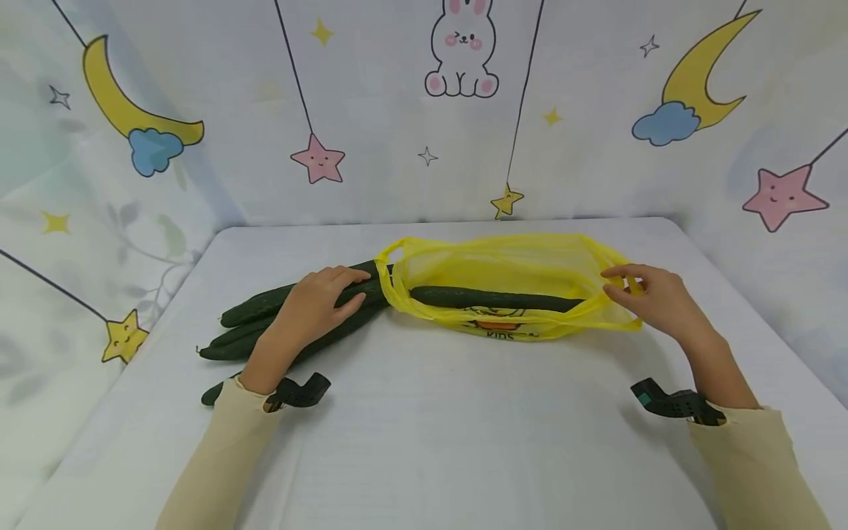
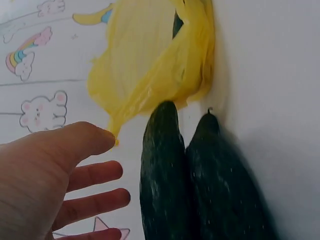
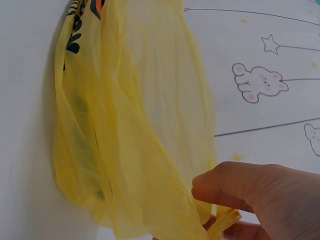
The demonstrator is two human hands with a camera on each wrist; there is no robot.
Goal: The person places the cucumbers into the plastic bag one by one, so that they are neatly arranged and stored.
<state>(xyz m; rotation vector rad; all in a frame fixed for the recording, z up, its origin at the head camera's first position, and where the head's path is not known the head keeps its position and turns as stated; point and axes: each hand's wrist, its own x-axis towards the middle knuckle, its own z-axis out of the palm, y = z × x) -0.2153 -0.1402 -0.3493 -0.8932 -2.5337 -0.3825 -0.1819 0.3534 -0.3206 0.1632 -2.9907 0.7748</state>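
Observation:
A yellow plastic bag (image 1: 510,269) lies on its side, its mouth facing me, with one dark green cucumber (image 1: 490,298) inside along the opening. To its left, several cucumbers (image 1: 255,309) lie side by side, their right ends close to the bag. My left hand (image 1: 318,303) is over these cucumbers, its fingers extended toward the bag; in the left wrist view, the thumb (image 2: 95,140) overlaps the bag's left handle. At the bag's right end, my right hand (image 1: 652,294) pinches the handle (image 3: 227,220) between thumb and fingers, and the right wrist view hides some fingertips behind the plastic.
A white cloth covers the table (image 1: 450,427). Behind it hangs a backdrop (image 1: 384,96) printed with moons, stars and a rabbit. Black wrist devices (image 1: 305,390) stick out from both beige sleeves (image 1: 218,456).

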